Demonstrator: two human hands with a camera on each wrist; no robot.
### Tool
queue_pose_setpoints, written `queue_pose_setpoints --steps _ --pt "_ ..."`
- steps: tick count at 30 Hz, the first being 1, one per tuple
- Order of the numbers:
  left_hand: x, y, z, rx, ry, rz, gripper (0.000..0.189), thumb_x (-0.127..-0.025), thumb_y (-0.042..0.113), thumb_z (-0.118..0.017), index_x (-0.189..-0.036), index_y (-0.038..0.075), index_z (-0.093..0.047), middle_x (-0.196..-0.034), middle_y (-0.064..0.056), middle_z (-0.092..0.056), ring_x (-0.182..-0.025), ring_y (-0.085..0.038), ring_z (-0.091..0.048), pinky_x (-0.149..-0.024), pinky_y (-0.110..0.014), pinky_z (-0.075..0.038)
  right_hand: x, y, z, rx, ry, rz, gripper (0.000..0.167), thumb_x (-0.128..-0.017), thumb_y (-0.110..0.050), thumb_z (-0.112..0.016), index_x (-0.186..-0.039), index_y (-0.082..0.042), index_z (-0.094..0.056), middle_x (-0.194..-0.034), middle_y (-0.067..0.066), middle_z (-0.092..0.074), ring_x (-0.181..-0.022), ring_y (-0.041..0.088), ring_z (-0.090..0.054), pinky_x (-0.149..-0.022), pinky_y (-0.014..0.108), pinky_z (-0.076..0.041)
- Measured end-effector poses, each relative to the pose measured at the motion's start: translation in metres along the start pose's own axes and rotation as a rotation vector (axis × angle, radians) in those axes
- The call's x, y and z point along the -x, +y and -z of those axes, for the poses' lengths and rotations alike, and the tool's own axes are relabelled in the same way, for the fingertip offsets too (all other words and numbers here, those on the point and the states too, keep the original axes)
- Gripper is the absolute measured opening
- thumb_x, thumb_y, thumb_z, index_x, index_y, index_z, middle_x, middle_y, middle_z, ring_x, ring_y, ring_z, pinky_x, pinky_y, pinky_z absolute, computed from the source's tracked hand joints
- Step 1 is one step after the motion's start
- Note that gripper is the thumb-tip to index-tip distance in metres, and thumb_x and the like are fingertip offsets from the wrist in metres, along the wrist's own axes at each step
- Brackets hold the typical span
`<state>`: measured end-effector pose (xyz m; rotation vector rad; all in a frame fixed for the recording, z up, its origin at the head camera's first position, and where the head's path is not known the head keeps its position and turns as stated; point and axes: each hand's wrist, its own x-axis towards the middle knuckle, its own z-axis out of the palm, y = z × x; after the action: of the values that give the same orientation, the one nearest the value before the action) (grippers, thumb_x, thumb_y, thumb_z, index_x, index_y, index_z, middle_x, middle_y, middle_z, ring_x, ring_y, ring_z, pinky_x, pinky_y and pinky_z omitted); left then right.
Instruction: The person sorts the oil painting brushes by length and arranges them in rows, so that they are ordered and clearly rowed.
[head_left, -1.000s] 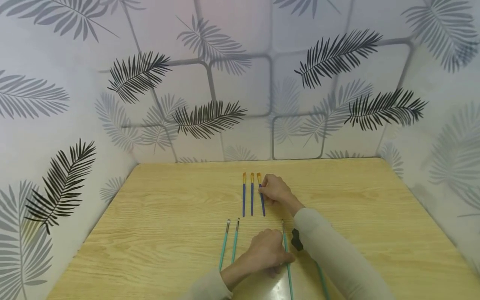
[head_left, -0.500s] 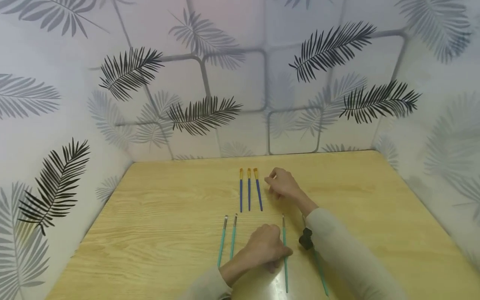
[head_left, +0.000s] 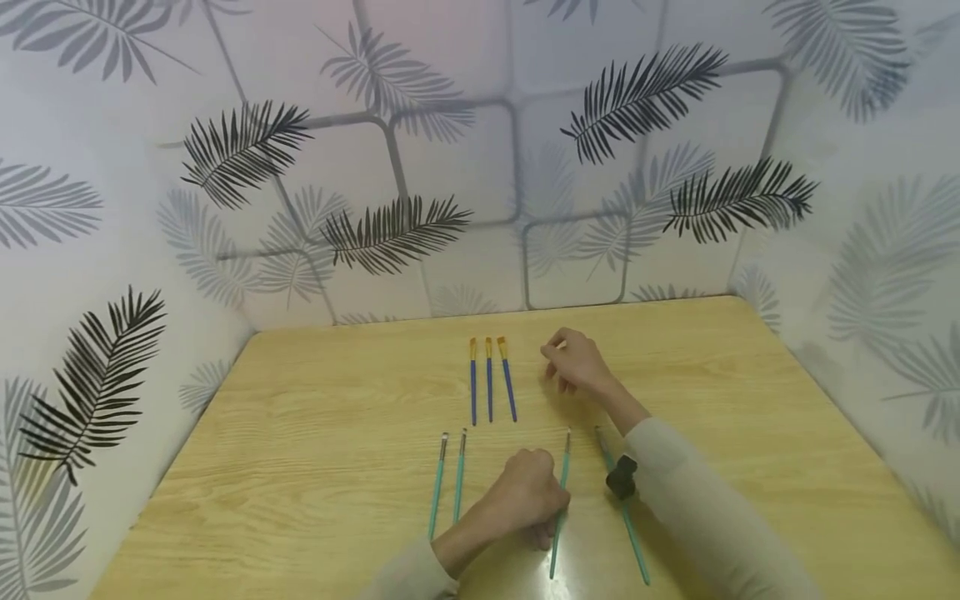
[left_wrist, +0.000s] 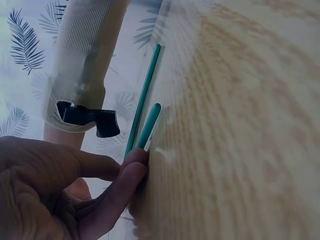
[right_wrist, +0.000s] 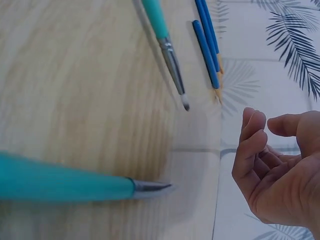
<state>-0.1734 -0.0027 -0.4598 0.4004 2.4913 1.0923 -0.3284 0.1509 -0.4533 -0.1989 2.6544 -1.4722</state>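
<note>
My left hand (head_left: 528, 492) pinches a slim teal-handled paintbrush (head_left: 556, 554) between thumb and fingers, low over the table; its handle end (left_wrist: 149, 125) shows past the fingers in the left wrist view. Its tip points to the far side. My right hand (head_left: 579, 360) holds nothing, its fingers loosely bent, to the right of three blue-handled paintbrushes with tan bristles: a left one (head_left: 473, 392), a middle one (head_left: 490, 392) and a slightly slanted right one (head_left: 509, 387). Another teal paintbrush (head_left: 636, 546) lies slanted beside my right forearm.
Two more teal paintbrushes, one at the outer left (head_left: 437, 496) and one inside it (head_left: 460, 479), lie left of my left hand. A black wrist mount (head_left: 622, 477) on my right sleeve overhangs the right teal brush. Leaf-patterned walls (head_left: 450, 275) border the wood-grain table (head_left: 315, 450).
My right hand has left the rightmost blue paintbrush and moved right. The teal paintbrush in my left hand has swung, its handle end now further left. The head view has shifted slightly.
</note>
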Motion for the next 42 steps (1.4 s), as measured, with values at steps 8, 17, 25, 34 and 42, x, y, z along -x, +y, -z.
queue_pose_setpoints --steps 8,17,25,34,42 --pt "-0.001 -0.010 0.004 0.075 -0.028 -0.018 0.031 -0.088 0.002 -0.065 -0.056 0.001 -0.064 -0.045 -0.008 -0.061 -0.033 -0.017 -0.059 -0.038 -0.027 -0.052 0.006 -0.003 0.013 -0.038 -0.030 -0.033 0.034 -0.103 -0.028 -0.051 -0.121 0.001 -0.053 -0.091 0.023 -0.073 -0.048 0.017 -0.061 -0.046 0.027 -0.051" --pt "0.005 -0.016 0.011 0.132 -0.052 -0.008 0.029 -0.089 0.003 -0.064 -0.061 0.001 -0.067 -0.048 -0.009 -0.063 -0.036 -0.017 -0.061 -0.039 -0.029 -0.053 0.024 0.001 0.028 -0.066 -0.152 -0.007 0.034 -0.103 -0.027 -0.054 -0.122 0.001 -0.052 -0.099 0.027 -0.072 -0.054 0.021 -0.062 -0.046 0.024 -0.047" --pt "0.009 -0.016 0.019 0.140 -0.030 -0.020 0.020 -0.089 0.003 -0.064 -0.071 -0.001 -0.069 -0.049 -0.009 -0.063 -0.037 -0.017 -0.061 -0.040 -0.031 -0.054 0.043 0.009 0.048 -0.057 -0.186 -0.005 0.039 -0.099 -0.022 -0.060 -0.127 0.004 -0.050 -0.103 0.027 -0.071 -0.055 0.019 -0.060 -0.046 0.023 -0.046" --pt "0.008 -0.019 0.024 0.153 -0.019 -0.051 0.013 -0.088 0.001 -0.063 -0.091 -0.009 -0.071 -0.049 -0.006 -0.063 -0.038 -0.016 -0.062 -0.041 -0.031 -0.055 0.059 0.014 0.055 -0.077 -0.179 -0.046 0.048 -0.098 -0.022 -0.063 -0.134 0.005 -0.048 -0.109 0.027 -0.070 -0.055 0.016 -0.057 -0.046 0.023 -0.046" --pt "0.008 -0.018 0.030 0.140 0.012 -0.008 0.017 -0.089 0.002 -0.063 -0.100 -0.009 -0.069 -0.052 -0.007 -0.065 -0.038 -0.016 -0.062 -0.042 -0.031 -0.055 0.072 0.025 0.061 -0.099 -0.191 -0.057 0.054 -0.097 -0.026 -0.065 -0.138 0.004 -0.045 -0.108 0.024 -0.070 -0.056 0.018 -0.057 -0.043 0.025 -0.045"
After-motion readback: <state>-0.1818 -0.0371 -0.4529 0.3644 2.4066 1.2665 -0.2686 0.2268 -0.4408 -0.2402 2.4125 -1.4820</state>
